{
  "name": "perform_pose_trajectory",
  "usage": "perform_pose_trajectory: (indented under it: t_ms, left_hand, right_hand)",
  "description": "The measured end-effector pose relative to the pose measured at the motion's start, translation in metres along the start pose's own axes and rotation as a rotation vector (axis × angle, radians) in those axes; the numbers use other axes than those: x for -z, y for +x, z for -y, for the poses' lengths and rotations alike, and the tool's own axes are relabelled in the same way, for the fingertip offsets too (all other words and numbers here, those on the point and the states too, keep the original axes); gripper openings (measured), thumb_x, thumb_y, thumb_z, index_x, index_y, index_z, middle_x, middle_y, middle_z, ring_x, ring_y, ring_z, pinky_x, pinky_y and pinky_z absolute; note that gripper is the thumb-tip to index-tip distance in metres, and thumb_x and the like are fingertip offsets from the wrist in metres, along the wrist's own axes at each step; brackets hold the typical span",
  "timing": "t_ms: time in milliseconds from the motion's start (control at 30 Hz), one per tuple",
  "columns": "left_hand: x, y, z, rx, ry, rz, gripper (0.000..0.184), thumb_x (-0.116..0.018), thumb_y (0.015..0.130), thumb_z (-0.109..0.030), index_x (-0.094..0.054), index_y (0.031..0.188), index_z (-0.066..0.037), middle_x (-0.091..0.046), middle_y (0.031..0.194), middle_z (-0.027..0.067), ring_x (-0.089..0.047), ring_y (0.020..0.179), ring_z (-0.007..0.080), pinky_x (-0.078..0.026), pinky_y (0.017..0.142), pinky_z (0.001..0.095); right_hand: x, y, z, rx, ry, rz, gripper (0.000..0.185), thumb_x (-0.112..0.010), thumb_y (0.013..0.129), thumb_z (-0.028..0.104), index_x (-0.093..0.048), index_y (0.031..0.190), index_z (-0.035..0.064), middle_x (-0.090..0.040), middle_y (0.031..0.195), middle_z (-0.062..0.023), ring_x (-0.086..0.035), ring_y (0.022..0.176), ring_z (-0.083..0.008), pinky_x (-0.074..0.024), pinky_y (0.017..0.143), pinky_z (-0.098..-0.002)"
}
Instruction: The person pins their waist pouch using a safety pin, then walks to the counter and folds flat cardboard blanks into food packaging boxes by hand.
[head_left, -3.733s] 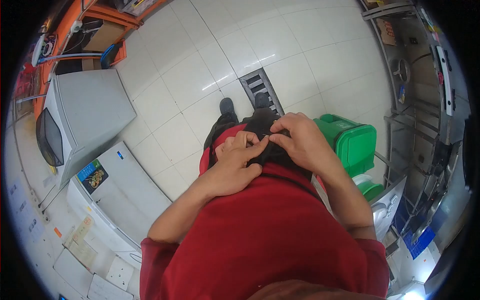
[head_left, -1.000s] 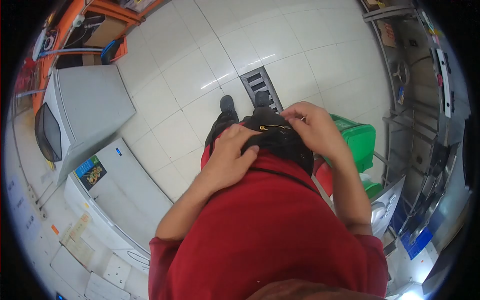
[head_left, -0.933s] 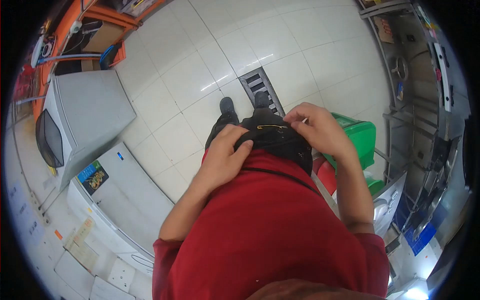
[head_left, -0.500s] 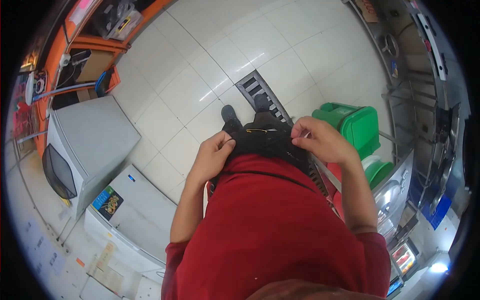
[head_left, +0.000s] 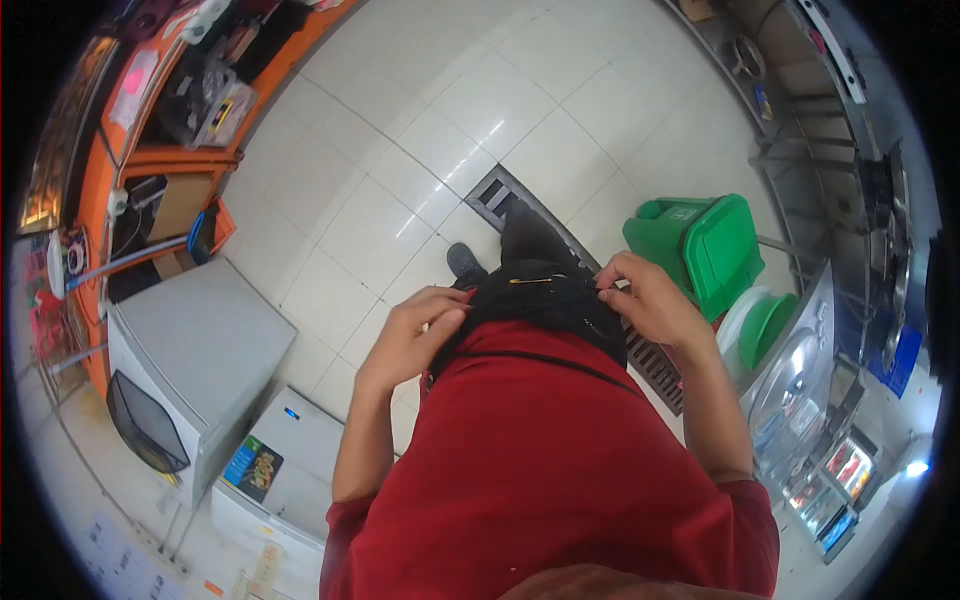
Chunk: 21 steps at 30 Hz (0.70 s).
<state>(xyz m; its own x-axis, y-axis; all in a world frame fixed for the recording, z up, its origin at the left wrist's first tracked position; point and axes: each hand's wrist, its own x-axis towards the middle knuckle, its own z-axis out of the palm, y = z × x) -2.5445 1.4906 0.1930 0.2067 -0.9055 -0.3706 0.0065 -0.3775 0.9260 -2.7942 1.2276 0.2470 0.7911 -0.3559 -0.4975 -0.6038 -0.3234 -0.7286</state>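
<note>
Head view, only one to go on: black cloth [head_left: 548, 308] sits at the person's waist, below the hem of a red shirt [head_left: 560, 450], with a gold safety pin [head_left: 530, 281] lying crosswise near its far edge. A thin black cord [head_left: 550, 358] runs across the shirt on the near side.

The right hand [head_left: 652, 305] has thumb and forefinger close together at the cloth's right edge, and it looks like a pinch on the fabric. The left hand [head_left: 408, 335] is at the opposite edge, fingers bent, with a bit of something red by the fingertips. Can't tell if it's really gripping or just touching, tbh.

As for handling, the cloth looks light and floppy, so it'd probably sag or bunch if held from one side only. Best bet seems to be both side edges, pinched level, which keeps the middle flat. Doesn't look fragile or slippery.

The pin's another story: small, stiff, shiny metal, so likely a bit slick and fiddly. It'd be safest held by its ends, minding the point. Too small here to see whether the clasp is done up. Neither hand is on it; it sits between them, nearer the far edge than the shirt. Green bin [head_left: 715, 255] stands off to the right, apart from the hand.
</note>
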Motion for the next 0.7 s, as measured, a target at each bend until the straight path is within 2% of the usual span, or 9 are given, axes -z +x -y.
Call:
perform_pose_trajectory:
  t_ms: [67, 133, 167, 233, 267, 367, 467, 600, 700]
  left_hand:
    - [0.011, 0.012, 0.001, 0.054, 0.017, 0.023, 0.023, -0.068, 0.099, -0.020, -0.070, 0.113, -0.001, -0.070, 0.114, 0.0131, -0.066, 0.107, 0.0242, -0.052, 0.094, 0.0366]
    - [0.019, 0.025, -0.007, 0.182, 0.022, 0.052, 0.021, -0.071, 0.096, -0.019, -0.066, 0.104, -0.001, -0.068, 0.102, 0.0122, -0.066, 0.096, 0.0237, -0.054, 0.083, 0.0361]
    - [0.021, 0.038, -0.015, 0.187, 0.035, 0.067, 0.021, -0.071, 0.096, -0.019, -0.066, 0.104, -0.001, -0.068, 0.102, 0.0122, -0.066, 0.096, 0.0237, -0.054, 0.083, 0.0361]
    - [0.025, 0.071, -0.029, 0.242, 0.243, 0.033, 0.020, -0.071, 0.096, -0.017, -0.062, 0.095, 0.001, -0.063, 0.090, 0.0132, -0.062, 0.085, 0.0264, -0.050, 0.076, 0.0386]
    - [0.029, 0.094, -0.029, 0.131, 0.249, 0.048, 0.022, -0.069, 0.096, -0.014, -0.055, 0.088, 0.001, -0.056, 0.081, 0.0151, -0.056, 0.078, 0.0316, -0.045, 0.070, 0.0428]
    - [0.046, 0.175, -0.046, -0.024, 0.331, 0.080, 0.023, -0.067, 0.096, -0.011, -0.051, 0.084, 0.001, -0.053, 0.080, 0.0166, -0.053, 0.077, 0.0360, -0.044, 0.071, 0.0452]
    - [0.060, 0.268, -0.077, -0.011, 0.383, 0.092, 0.021, -0.064, 0.096, -0.008, -0.050, 0.085, 0.002, -0.053, 0.081, 0.0187, -0.052, 0.079, 0.0395, -0.043, 0.072, 0.0467]
    - [0.071, 0.392, -0.147, -0.172, 0.502, 0.156, 0.018, -0.063, 0.097, -0.008, -0.052, 0.088, 0.002, -0.055, 0.083, 0.0209, -0.054, 0.082, 0.0421, -0.044, 0.075, 0.0493]
    - [0.068, 0.475, -0.194, -0.298, 0.539, 0.268, 0.015, -0.062, 0.099, -0.012, -0.058, 0.094, 0.001, -0.059, 0.088, 0.0211, -0.058, 0.083, 0.0405, -0.048, 0.075, 0.0462]
  right_hand:
    - [0.009, 0.007, -0.001, -0.153, 0.197, -0.045, 0.011, -0.066, 0.089, 0.008, -0.062, 0.096, 0.0008, -0.064, 0.097, -0.0153, -0.064, 0.088, -0.0296, -0.0521, 0.078, -0.0403]
    - [0.021, 0.022, -0.002, -0.135, 0.148, -0.058, 0.010, -0.065, 0.089, 0.007, -0.061, 0.096, 0.0003, -0.064, 0.097, -0.0139, -0.063, 0.087, -0.0282, -0.0513, 0.079, -0.0388]
    - [0.026, 0.030, -0.004, -0.114, 0.092, -0.056, 0.009, -0.064, 0.090, 0.006, -0.061, 0.095, -0.0003, -0.064, 0.096, -0.0126, -0.062, 0.087, -0.0268, -0.0506, 0.079, -0.0373]
    - [0.039, 0.053, -0.007, -0.089, 0.062, -0.093, 0.009, -0.064, 0.088, 0.007, -0.060, 0.093, -0.0001, -0.063, 0.096, -0.0143, -0.062, 0.088, -0.0296, -0.0506, 0.080, -0.0393]
    - [0.048, 0.066, -0.009, -0.056, 0.013, -0.119, 0.009, -0.064, 0.087, 0.007, -0.060, 0.091, 0.0000, -0.063, 0.095, -0.0159, -0.062, 0.090, -0.0325, -0.0506, 0.081, -0.0413]
    - [0.089, 0.109, -0.024, -0.049, 0.022, -0.174, 0.010, -0.062, 0.087, 0.009, -0.060, 0.090, -0.0004, -0.063, 0.095, -0.0165, -0.062, 0.091, -0.0339, -0.0499, 0.083, -0.0420]
    - [0.152, 0.157, -0.038, -0.079, 0.065, -0.164, 0.012, -0.061, 0.088, 0.011, -0.059, 0.090, -0.0005, -0.063, 0.095, -0.0170, -0.062, 0.093, -0.0340, -0.0499, 0.084, -0.0422]
    - [0.249, 0.192, -0.051, -0.084, 0.071, -0.259, 0.014, -0.063, 0.087, 0.015, -0.062, 0.089, 0.0007, -0.066, 0.090, -0.0168, -0.064, 0.088, -0.0344, -0.0512, 0.080, -0.0426]
    - [0.307, 0.197, -0.060, -0.331, 0.127, -0.007, 0.016, -0.067, 0.083, 0.017, -0.068, 0.088, 0.0013, -0.068, 0.079, -0.0158, -0.065, 0.074, -0.0264, -0.0523, 0.070, -0.0405]
